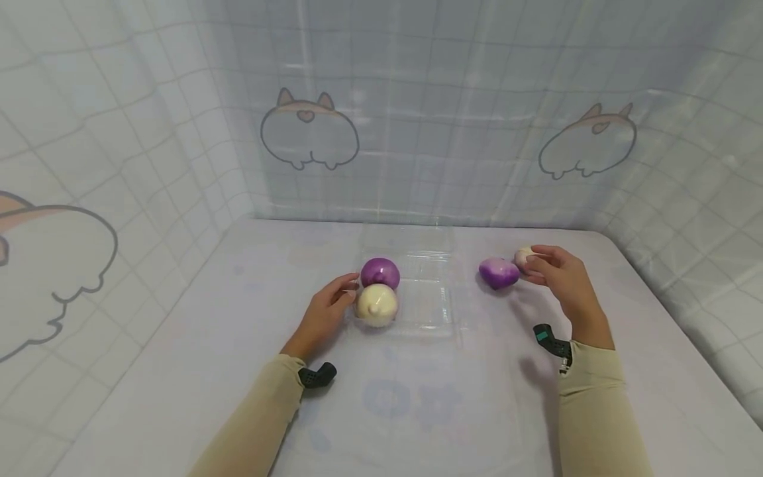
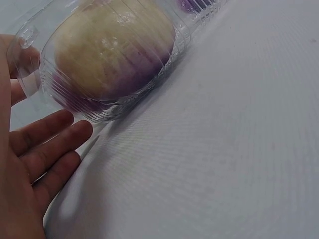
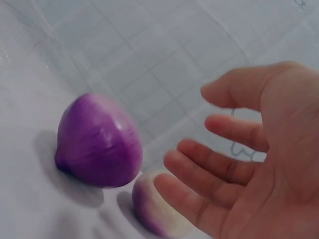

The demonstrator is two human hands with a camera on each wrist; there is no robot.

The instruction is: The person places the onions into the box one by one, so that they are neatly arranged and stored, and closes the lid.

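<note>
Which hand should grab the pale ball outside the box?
Probably the right hand. It's open beside the pale ball, while the left hand is farther away, by the clear box.

Between the clear container (image 1: 420, 306) and the loose purple onion (image 1: 498, 273) there is a narrow strip of free table (image 1: 411, 404), through which a hand could pass. The container's left half is occupied by two onions (image 1: 377, 306), and the left hand (image 1: 324, 310) stands close beside them, obstructing the entry from that side. The right half offers room, though whether clear plastic covers it, I cannot tell. The whitish onion (image 1: 520, 257) lies just beside the loose purple onion, and the right hand (image 1: 563, 278) occupies its right side. Nearer the person, between both forearms, passage is wide.
</note>
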